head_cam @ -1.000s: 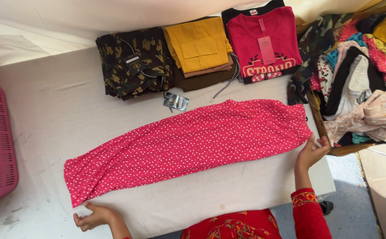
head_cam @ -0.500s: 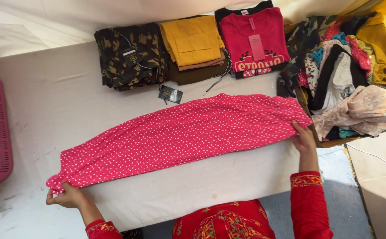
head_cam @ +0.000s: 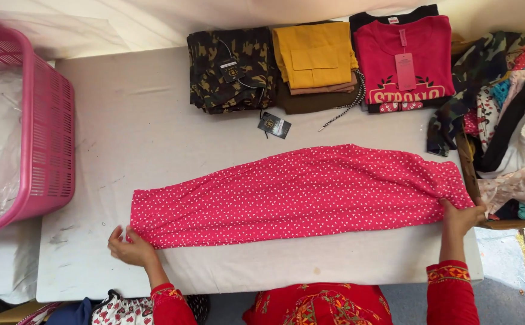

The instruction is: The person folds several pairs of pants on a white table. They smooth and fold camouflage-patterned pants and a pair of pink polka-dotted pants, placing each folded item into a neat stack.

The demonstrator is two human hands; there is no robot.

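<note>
Grey-white table point(head_cam: 154, 120) seen from above, w/ white sheeting behind it. Pink polka-dot garment point(head_cam: 298, 192) is laid out lengthwise across table centre, folded into a long strip, narrow end to the left, wide end to the right. Left hand point(head_cam: 131, 245) is closed on the narrow end's lower corner, fingers pinching the fabric at the near table edge. Right hand point(head_cam: 462, 218) is gripped on the wide end's lower corner, by the right table edge. Both wrists are covered by red embroidered sleeves.

Along the far edge, 3 folded stacks are set side by side: camo garment point(head_cam: 229, 69) w/ hang tag, mustard garment point(head_cam: 313, 54) on darker pieces, red printed top point(head_cam: 404, 60) w/ pink tag. Loose black tag point(head_cam: 274, 125) lies between stacks and pink garment, not touching it. Pink plastic basket point(head_cam: 46, 138) stands off the left table edge. Mixed clothes pile point(head_cam: 509, 126) is heaped at the right, just beside the wide end.
</note>
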